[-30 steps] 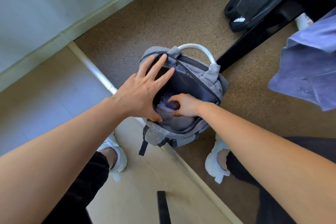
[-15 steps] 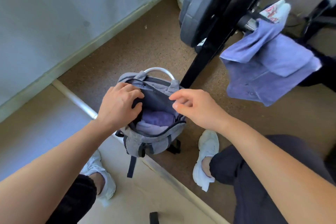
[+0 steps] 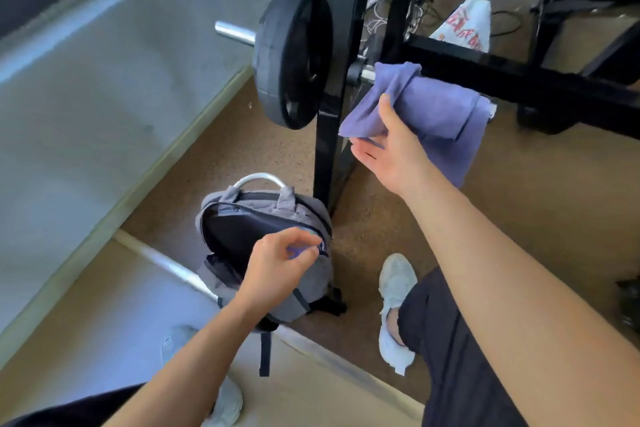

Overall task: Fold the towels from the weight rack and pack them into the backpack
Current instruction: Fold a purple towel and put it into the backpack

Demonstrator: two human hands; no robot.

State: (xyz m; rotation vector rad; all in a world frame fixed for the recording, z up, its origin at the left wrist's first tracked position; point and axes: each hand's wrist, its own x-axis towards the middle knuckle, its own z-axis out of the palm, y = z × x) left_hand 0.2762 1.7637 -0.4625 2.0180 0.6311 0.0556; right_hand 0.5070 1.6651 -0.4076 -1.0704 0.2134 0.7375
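Note:
A purple towel (image 3: 436, 107) hangs over the barbell on the black weight rack (image 3: 332, 80). My right hand (image 3: 391, 149) is at the towel's lower left corner, thumb laid over the cloth and straight fingers just beneath its edge. On the floor below stands the grey backpack (image 3: 221, 204), its main compartment unzipped and gaping. My left hand (image 3: 280, 263) is over the opening, and its curled fingers pinch the front rim by the zipper. A bit of purple cloth shows between those fingers; the rest of the bag's inside is dark or hidden.
A black weight plate (image 3: 291, 48) sits on the bar left of the rack upright. A white plastic bag (image 3: 467, 24) and cables lie behind the rack. My white shoes (image 3: 396, 288) flank the backpack. A metal floor strip (image 3: 166, 263) runs beneath it.
My right hand came out of the backpack and rose to the towel on the bar. My left hand moved from the bag's left side to its front rim. The view tilted up.

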